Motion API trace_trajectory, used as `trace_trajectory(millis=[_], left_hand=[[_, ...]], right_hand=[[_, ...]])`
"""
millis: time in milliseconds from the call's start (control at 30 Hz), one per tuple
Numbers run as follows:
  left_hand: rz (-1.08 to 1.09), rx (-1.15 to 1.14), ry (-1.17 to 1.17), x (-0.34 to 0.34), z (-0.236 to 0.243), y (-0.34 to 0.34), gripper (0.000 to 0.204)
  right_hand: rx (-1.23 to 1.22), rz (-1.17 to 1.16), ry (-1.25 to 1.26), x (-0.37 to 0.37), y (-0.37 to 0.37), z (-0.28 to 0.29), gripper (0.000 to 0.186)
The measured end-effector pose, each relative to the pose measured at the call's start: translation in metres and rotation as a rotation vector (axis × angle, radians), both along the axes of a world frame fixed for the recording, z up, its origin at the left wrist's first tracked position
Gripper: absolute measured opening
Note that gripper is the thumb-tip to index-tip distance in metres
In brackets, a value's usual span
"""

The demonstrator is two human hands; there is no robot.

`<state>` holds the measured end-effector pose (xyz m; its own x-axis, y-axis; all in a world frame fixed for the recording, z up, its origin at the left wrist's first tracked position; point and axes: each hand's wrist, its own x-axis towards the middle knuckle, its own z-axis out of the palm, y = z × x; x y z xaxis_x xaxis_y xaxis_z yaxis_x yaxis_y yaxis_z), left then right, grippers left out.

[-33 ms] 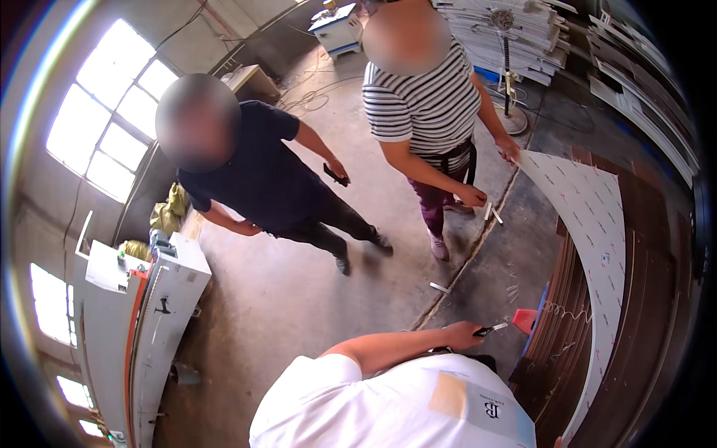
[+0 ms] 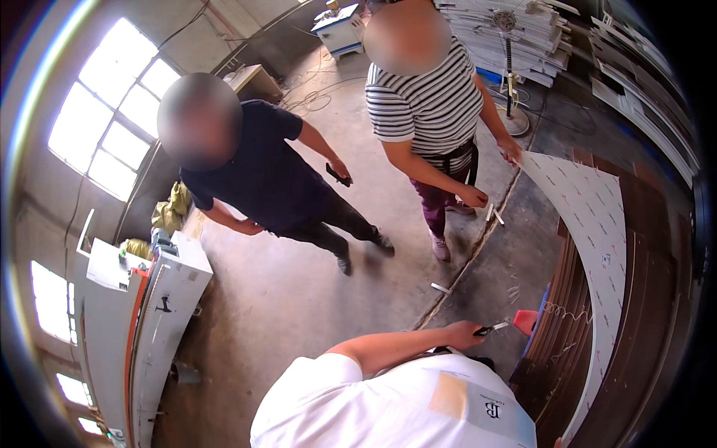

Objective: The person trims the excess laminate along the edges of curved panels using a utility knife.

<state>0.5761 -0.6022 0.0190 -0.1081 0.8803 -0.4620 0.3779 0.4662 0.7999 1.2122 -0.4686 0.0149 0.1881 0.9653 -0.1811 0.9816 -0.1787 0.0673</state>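
My left hand (image 2: pixel 464 334) is closed round a small black-handled tool (image 2: pixel 489 330) with a narrow pale tip; its exact kind is hard to make out. The left arm crosses in front of my white shirt. Only a sliver of my right hand (image 2: pixel 558 443) shows at the lower edge, beside the near end of a long white panel (image 2: pixel 590 216) with small red print; its fingers are hidden. The panel bends in a curve over a stack of brown boards (image 2: pixel 560 313). A co-worker in a striped shirt (image 2: pixel 429 104) grips its far corner with one hand.
Near my left hand is a red piece (image 2: pixel 525 322) at the stack's edge. White offcuts (image 2: pixel 441 287) lie by a floor crack. Another person in dark clothes (image 2: pixel 261 164) stands left, holding a black object. A long white machine (image 2: pixel 172 291) stands far left; a stand fan (image 2: pixel 509 82) is behind.
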Motion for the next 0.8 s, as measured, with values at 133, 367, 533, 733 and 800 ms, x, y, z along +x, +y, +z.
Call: trace_trajectory(millis=[133, 367, 533, 733, 800], left_hand=[[0.033, -0.084, -0.028, 0.007, 0.000, 0.003, 0.041], [-0.013, -0.057, -0.016, 0.055, -0.021, 0.027, 0.035], [0.053, -0.018, -0.007, 0.086, -0.013, 0.035, 0.038], [0.082, 0.097, 0.050, 0.104, -0.001, 0.039, 0.042], [0.058, 0.030, 0.036, 0.107, -0.001, 0.050, 0.043]], right_hand=[[-0.018, -0.019, 0.001, 0.005, 0.002, 0.001, 0.036], [-0.050, -0.046, 0.020, 0.020, 0.014, -0.007, 0.045], [-0.083, -0.068, 0.042, 0.037, 0.021, -0.019, 0.051], [-0.133, -0.125, 0.046, 0.076, 0.005, -0.025, 0.060], [-0.161, -0.161, 0.036, 0.098, -0.010, -0.023, 0.063]])
